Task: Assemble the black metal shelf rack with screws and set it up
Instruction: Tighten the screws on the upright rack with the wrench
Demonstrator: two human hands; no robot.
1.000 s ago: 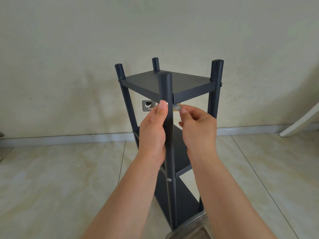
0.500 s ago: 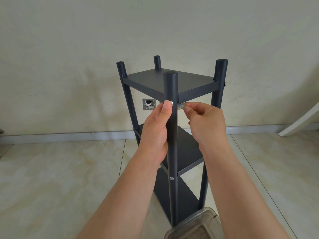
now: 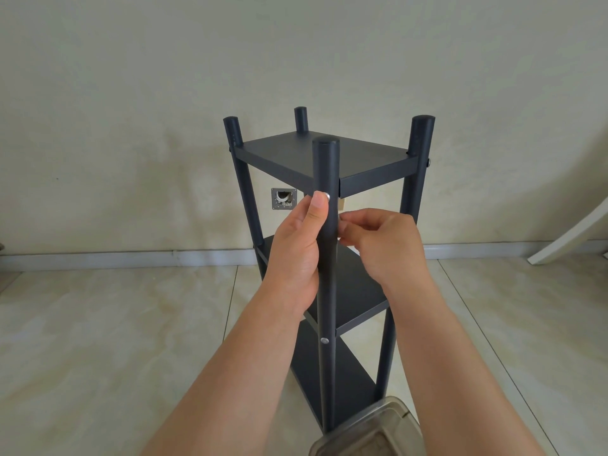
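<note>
My left hand (image 3: 297, 248) grips the near post (image 3: 326, 225) of the black shelf rack (image 3: 329, 245), which stands upright on the tiled floor (image 3: 98, 324), thumb beside the silver screw (image 3: 327, 196) just under the top shelf (image 3: 329, 156). My right hand (image 3: 378, 245), behind the post, is curled; what it pinches I cannot tell. I should keep the post steady and the screw square before tightening.

Soft, even daylight fills the room; no glare. The wall (image 3: 131, 93) looks mottled, the skirting (image 3: 98, 258) bows at the edges, and focus is sharp.
</note>
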